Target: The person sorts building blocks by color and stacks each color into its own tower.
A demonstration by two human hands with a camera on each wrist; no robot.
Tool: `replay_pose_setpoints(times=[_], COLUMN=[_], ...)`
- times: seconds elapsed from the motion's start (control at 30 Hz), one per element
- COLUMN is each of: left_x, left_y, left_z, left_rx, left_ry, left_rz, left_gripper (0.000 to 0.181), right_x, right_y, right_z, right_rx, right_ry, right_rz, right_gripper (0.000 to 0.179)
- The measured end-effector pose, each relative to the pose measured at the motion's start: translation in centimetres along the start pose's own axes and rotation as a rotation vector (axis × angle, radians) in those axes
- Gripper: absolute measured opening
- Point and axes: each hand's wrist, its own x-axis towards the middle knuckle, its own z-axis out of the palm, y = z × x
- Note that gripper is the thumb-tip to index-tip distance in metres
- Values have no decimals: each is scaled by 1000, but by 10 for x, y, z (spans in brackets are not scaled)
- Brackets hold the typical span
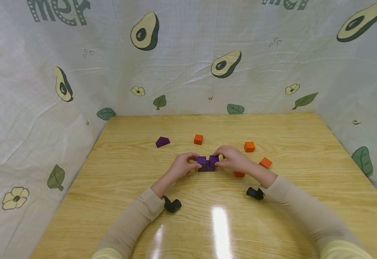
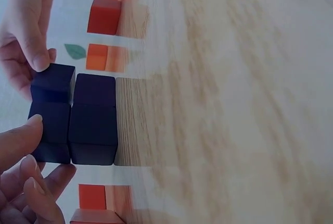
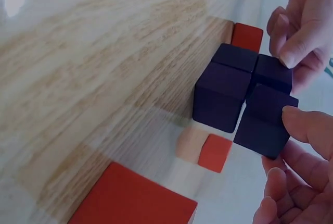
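Observation:
Two dark purple cubes stand side by side on the table as a lower row (image 1: 206, 169), with two more above them, one in each hand. My left hand (image 1: 183, 163) pinches the upper left purple cube (image 1: 201, 160) between thumb and fingers. The upper right purple cube (image 1: 214, 160) is pinched by my right hand (image 1: 233, 159). In the right wrist view, this right-hand cube (image 3: 266, 114) sits slightly askew, with a narrow gap beside the lower cube (image 3: 221, 94). The left wrist view shows the left-hand cube (image 2: 50, 130) right against its lower neighbour (image 2: 93, 135).
Several orange-red cubes lie around: one behind the stack (image 1: 198, 139), others to the right (image 1: 249, 146), and one partly hidden under the right wrist (image 1: 239, 174). A flat purple angular block (image 1: 162, 141) lies back left. Patterned cloth (image 1: 182, 79) rises behind the wooden table (image 1: 136, 126).

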Motion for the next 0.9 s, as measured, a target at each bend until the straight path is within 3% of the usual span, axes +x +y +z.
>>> replay_pose_setpoints(times=[0.9], left_x=[1], left_y=[-1], left_z=[0], left_rx=[23], left_ry=[7], left_rz=[21], left_gripper=[43], right_x=[7], right_y=[-7], right_z=[8], right_rx=[-1], right_ry=[7], right_rz=[10], right_gripper=[28])
